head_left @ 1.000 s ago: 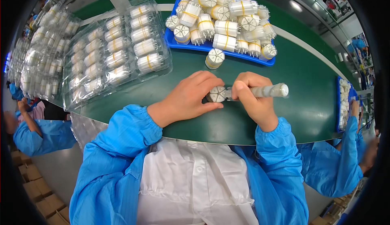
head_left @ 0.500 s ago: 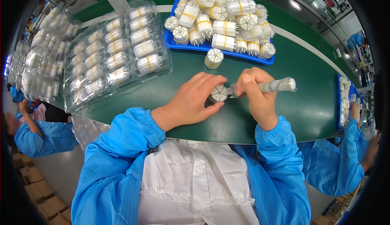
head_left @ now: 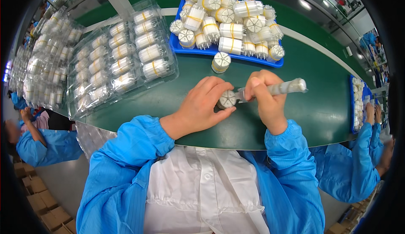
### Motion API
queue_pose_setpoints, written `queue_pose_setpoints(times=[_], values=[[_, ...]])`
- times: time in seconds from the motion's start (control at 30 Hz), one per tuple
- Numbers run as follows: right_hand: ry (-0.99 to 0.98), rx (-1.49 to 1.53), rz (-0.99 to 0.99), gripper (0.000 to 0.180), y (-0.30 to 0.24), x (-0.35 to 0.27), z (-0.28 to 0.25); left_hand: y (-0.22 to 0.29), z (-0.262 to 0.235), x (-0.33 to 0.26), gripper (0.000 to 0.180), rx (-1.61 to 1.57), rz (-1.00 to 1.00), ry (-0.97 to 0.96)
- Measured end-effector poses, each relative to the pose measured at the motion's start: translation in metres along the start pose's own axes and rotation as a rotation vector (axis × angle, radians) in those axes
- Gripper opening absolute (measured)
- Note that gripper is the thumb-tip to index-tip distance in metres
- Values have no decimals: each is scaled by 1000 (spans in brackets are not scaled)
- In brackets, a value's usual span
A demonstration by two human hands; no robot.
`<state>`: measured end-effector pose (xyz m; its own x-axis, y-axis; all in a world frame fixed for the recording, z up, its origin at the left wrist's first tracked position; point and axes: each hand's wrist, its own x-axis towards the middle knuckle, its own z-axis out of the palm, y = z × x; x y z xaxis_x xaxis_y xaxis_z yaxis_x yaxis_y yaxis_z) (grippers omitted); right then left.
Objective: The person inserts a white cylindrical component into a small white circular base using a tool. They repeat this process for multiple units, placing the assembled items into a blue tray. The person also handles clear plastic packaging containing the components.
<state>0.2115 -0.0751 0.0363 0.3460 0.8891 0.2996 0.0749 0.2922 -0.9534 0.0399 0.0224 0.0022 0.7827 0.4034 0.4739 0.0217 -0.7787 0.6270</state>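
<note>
Fingers and thumb of my left hand (head_left: 201,108) curl round a white cylindrical part (head_left: 227,99) standing on the green table, its round top divided into wedges. My right hand (head_left: 270,100) grips a tool with a pale, translucent-looking handle (head_left: 291,86) that points away to the right. The tool's flat metal end (head_left: 240,95) is at the part's right side; whether it touches is hard to tell. Just beyond stands another such cylinder (head_left: 221,62), with a yellow band round it, touched by neither hand.
A blue tray (head_left: 206,53) heaped with banded white cylinders lies at the back. Clear plastic blister trays (head_left: 126,80) with rows of cylinders are on the left, beside stacked packs (head_left: 46,61). Co-workers in blue sleeves sit either side, near another blue tray (head_left: 352,107) on the right.
Both hands keep their holds on the cylindrical part and the tool. The whole view has shifted very slightly; nothing else has visibly moved.
</note>
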Motion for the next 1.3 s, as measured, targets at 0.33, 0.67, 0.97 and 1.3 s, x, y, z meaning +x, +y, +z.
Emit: queue_pose_setpoints(times=[0.33, 0.67, 0.97, 1.3], values=[[-66, -102, 10, 30, 5, 1, 0, 0, 1, 2, 54, -54, 35, 21], [18, 35, 20, 31, -5, 4, -7, -1, 1, 0, 58, -170, -54, -40], [-88, -119, -16, 29, 6, 2, -3, 2, 0, 4, 64, 12, -32, -26], [-24, -26, 4, 29, -3, 3, -9, 0, 1, 1, 62, -178, -90, -110]])
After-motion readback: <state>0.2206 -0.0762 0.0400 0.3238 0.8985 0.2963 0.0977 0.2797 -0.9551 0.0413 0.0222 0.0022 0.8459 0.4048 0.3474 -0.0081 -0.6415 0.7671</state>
